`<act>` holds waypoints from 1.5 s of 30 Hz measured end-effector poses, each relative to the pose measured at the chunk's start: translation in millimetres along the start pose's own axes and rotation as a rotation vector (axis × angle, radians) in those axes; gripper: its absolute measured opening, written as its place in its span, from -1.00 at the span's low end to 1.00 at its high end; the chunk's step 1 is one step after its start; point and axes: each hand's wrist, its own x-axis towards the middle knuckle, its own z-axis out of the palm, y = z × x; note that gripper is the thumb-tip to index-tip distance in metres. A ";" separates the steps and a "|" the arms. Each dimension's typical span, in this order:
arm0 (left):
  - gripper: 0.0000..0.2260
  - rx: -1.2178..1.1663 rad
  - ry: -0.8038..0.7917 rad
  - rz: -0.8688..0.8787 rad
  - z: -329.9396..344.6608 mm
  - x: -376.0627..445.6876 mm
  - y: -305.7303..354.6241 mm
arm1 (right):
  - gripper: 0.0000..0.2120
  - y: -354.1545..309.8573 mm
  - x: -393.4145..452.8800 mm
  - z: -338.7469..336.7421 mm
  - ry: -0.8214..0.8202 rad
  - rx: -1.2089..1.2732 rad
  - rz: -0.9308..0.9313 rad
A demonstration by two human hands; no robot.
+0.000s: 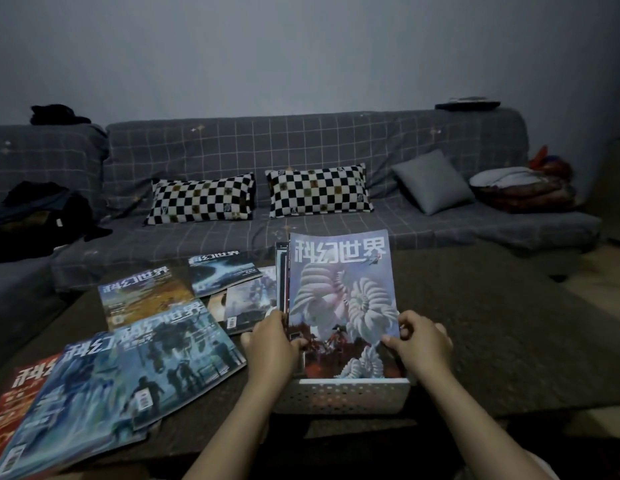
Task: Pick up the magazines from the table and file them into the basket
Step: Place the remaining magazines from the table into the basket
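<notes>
Head view: filing step, shell-cover magazine (pixel 341 299) going upright into basket (pixel 339 393).
My left hand (pixel 272 344) and right hand (pixel 421 342) pinch its side edges; next, lower it; loose magazines (pixel 145 368) left of basket.

shell-cover magazine (pixel 341 299) stands upright in the white perforated basket (pixel 343 394); six magazines (pixel 163 348) lie spread beside it.

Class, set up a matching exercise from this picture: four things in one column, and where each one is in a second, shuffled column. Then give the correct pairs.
Things
1. shell-cover magazine
2. red magazine
3. grey cushion
4. white basket

Places
A. on the sofa
B. table's near left edge
C. held upright by both hands
D. on the table, between the forearms

Pairs: 1-C, 2-B, 3-A, 4-D
</notes>
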 end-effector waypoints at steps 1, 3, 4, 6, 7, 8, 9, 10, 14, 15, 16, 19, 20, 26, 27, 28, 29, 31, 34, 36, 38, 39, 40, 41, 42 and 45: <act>-0.70 0.066 -0.004 0.002 -2.4 0.1 -0.5 | -0.78 0.2 -1.8 0.3 0.003 -0.051 -0.012; -0.67 0.161 -0.027 0.003 -5.9 0.4 -1.8 | -0.76 1.8 -3.7 2.5 0.017 -0.112 -0.019; -0.64 0.193 -0.041 0.007 -6.5 0.6 -2.7 | -0.74 2.5 -4.3 3.3 0.025 -0.128 -0.022; -0.59 0.262 -0.069 0.002 -6.6 1.9 -4.6 | -0.69 3.1 -5.5 4.9 0.026 -0.158 -0.044; -0.56 0.299 -0.080 -0.002 -6.8 2.2 -5.3 | -0.67 3.4 -6.6 5.4 0.027 -0.169 -0.053; -0.53 0.325 -0.090 -0.007 -6.9 2.5 -5.9 | -0.65 3.4 -7.9 5.7 0.039 -0.173 -0.062; -0.52 0.333 -0.094 -0.014 -6.9 2.7 -6.0 | -0.64 3.5 -9.7 5.8 0.055 -0.171 -0.068; -0.51 0.325 -0.096 -0.023 -7.0 2.4 -6.0 | -0.61 3.3 -11.0 6.6 0.073 -0.166 -0.072; -0.53 0.197 -0.053 -0.027 -7.7 -5.2 -3.2 | -0.55 -4.4 -17.3 10.2 0.136 -0.123 -0.139; -0.54 0.152 -0.043 -0.022 -8.6 -8.0 -1.4 | -0.57 -8.9 -19.4 11.5 0.146 -0.088 -0.177; -0.57 0.100 -0.037 -0.013 -9.9 -10.8 0.4 | -0.61 -14.2 -21.7 12.8 0.147 -0.035 -0.217; -0.66 -0.060 -0.015 -0.011 -19.0 -16.7 3.3 | -0.68 -34.3 -29.7 17.9 0.100 0.141 -0.346; -0.69 -0.101 0.001 -0.010 -23.7 -17.7 2.4 | -0.70 -41.9 -32.5 20.6 0.085 0.174 -0.391; -0.81 -0.202 0.068 -0.058 -57.4 -21.4 -25.2 | -0.81 -89.9 -53.7 51.2 -0.057 0.338 -0.569; -0.81 -0.205 0.071 -0.080 -62.3 -21.9 -34.0 | -0.81 -98.3 -58.4 58.6 -0.073 0.351 -0.590; -0.81 -0.200 0.072 -0.105 -66.9 -22.2 -43.9 | -0.81 -106.4 -63.2 67.4 -0.088 0.361 -0.610; -0.81 -0.192 0.073 -0.132 -70.6 -22.1 -54.8 | -0.82 -114.4 -68.1 76.0 -0.107 0.372 -0.627; -0.79 -0.177 0.074 -0.190 -76.3 -21.1 -78.6 | -0.81 -129.6 -76.4 96.5 -0.159 0.381 -0.647; -0.76 -0.123 0.048 -0.279 -80.5 -18.1 -113.1 | -0.73 -150.3 -84.9 127.4 -0.253 0.263 -0.656; -0.73 -0.082 0.019 -0.353 -78.5 -14.4 -135.2 | -0.66 -163.6 -85.8 142.8 -0.301 0.138 -0.658; -0.69 -0.057 -0.005 -0.418 -73.8 -10.1 -155.9 | -0.63 -177.0 -84.3 155.8 -0.358 0.065 -0.648; -0.67 -0.046 -0.017 -0.444 -70.6 -7.8 -165.2 | -0.62 -182.9 -83.8 162.7 -0.389 0.046 -0.640; -0.65 -0.039 -0.028 -0.465 -67.1 -5.4 -173.5 | -0.60 -187.6 -83.4 170.5 -0.417 0.029 -0.628; -0.64 -0.029 -0.038 -0.485 -64.0 -3.7 -179.8 | -0.59 -190.1 -82.7 178.8 -0.436 0.008 -0.610; -0.63 -0.021 -0.043 -0.503 -61.3 -2.4 -184.4 | -0.58 -191.4 -81.6 187.5 -0.444 -0.015 -0.588; -0.60 -0.052 -0.012 -0.539 -57.6 1.8 -191.1 | -0.56 -187.5 -75.3 209.9 -0.415 -0.145 -0.542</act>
